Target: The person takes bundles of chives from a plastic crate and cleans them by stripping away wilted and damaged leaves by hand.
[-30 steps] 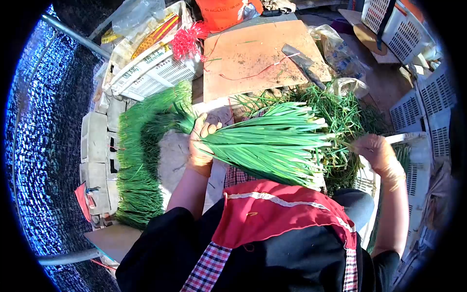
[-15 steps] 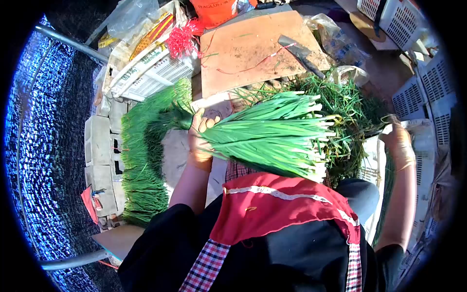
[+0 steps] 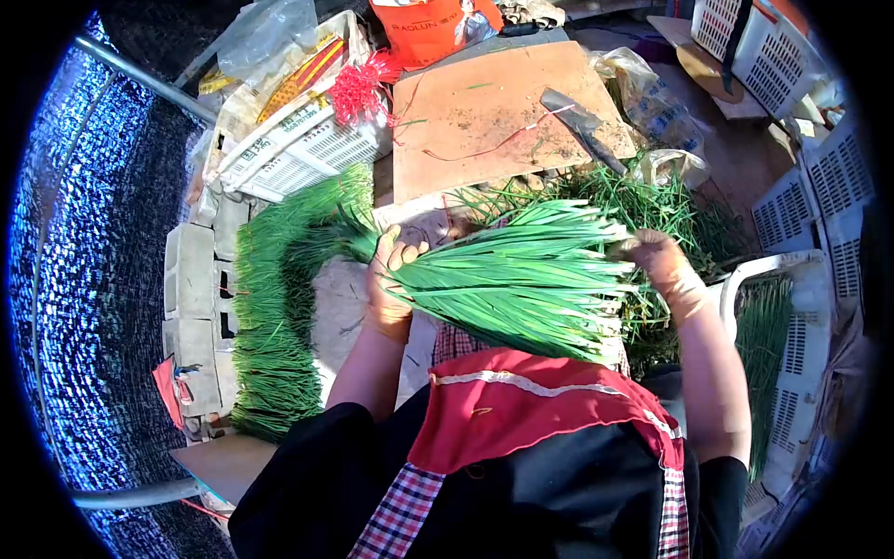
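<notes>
My left hand [image 3: 393,270] is wrapped round a large bunch of long green leafy stalks [image 3: 512,270], whose pale ends fan out to the right. My right hand [image 3: 655,259] is at those pale ends, its fingers bent together and blurred; whatever they may hold is too small to make out. Beneath and beyond the right hand lies a tangled heap of loose green and yellowish leaves [image 3: 643,200]. To the left, more green stalks [image 3: 275,345] are stacked in a long curved row.
A tan board [image 3: 484,102] with a dark flat blade [image 3: 582,126] on it lies ahead. Red ties [image 3: 358,88] hang on a white crate [image 3: 307,149] at the upper left. Concrete blocks [image 3: 191,279] line the left. A white crate [image 3: 792,373] with green stalks stands at the right.
My right hand went out to the right over the white crate, then came back to the pale ends of the bunch. My left hand kept its hold.
</notes>
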### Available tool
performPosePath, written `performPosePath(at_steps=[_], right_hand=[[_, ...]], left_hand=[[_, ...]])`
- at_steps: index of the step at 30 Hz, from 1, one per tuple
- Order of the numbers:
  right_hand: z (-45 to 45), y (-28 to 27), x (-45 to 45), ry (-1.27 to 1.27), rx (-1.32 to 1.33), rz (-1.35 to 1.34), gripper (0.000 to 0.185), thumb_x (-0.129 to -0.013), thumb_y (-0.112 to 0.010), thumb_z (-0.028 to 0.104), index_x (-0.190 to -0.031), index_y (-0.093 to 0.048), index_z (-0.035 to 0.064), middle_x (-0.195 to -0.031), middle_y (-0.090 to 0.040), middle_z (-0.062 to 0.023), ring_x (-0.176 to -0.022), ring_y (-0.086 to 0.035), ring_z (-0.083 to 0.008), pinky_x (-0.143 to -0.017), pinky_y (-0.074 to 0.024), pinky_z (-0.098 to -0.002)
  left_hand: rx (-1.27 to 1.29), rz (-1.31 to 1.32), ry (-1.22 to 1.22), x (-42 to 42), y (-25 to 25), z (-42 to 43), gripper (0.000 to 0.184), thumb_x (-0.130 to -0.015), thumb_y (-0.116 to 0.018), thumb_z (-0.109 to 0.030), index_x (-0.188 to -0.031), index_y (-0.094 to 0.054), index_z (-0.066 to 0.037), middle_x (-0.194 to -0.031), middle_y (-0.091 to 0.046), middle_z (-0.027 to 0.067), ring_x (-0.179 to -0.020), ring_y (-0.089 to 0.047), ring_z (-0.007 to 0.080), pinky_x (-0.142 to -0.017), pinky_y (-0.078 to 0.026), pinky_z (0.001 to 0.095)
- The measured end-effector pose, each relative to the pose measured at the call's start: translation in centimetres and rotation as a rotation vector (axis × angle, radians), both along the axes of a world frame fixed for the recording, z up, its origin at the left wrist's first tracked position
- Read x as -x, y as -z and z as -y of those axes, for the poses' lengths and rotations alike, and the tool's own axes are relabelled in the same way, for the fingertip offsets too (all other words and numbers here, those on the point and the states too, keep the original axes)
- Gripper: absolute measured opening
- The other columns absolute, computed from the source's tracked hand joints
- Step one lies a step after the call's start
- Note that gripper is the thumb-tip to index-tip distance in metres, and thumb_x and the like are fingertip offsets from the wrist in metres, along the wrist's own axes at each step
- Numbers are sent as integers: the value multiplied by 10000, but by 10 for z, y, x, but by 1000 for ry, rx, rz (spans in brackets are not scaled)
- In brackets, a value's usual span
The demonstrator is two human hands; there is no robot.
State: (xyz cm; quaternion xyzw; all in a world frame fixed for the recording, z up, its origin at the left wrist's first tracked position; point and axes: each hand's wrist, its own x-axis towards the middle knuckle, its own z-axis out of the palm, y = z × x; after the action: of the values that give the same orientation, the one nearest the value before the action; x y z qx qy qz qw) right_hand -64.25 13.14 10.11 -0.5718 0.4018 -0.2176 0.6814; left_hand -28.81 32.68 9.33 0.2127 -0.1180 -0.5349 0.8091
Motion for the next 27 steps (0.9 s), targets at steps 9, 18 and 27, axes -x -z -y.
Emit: performPosePath(at_steps=[9,18,27], right_hand=[[19,-55,38,-144,539,-1290,782,-674,-716,303,-1318,-333,78,-1259,-434,-187,-1163,-432,-295,-968,-346,-333],[-1,16,-25,-35,-335,69,387,-748,-677,172,-1074,-573,-8,-981,-623,-73,-878,-564,-169,-777,-437,-290],[26,22,75,437,-157,-51,317,-845,-548,168,-1134,-488,52,-1078,-529,-126,-962,-528,-207,-838,-414,-310]], left_hand=[[-145,7,-143,-3,25,4,301,-764,-469,41,-1062,-474,0,-635,-349,-23,-554,-390,84,-767,-447,223],[-154,263,-94,-15,37,-2,260,-890,-386,-100,-1142,-385,-37,-625,-295,-34,-588,-380,94,-853,-410,316],[-283,422,-168,6,4,-7,475,-856,-443,-55,-1287,-252,-1,-610,-369,-34,-550,-422,87,-886,-415,314]])
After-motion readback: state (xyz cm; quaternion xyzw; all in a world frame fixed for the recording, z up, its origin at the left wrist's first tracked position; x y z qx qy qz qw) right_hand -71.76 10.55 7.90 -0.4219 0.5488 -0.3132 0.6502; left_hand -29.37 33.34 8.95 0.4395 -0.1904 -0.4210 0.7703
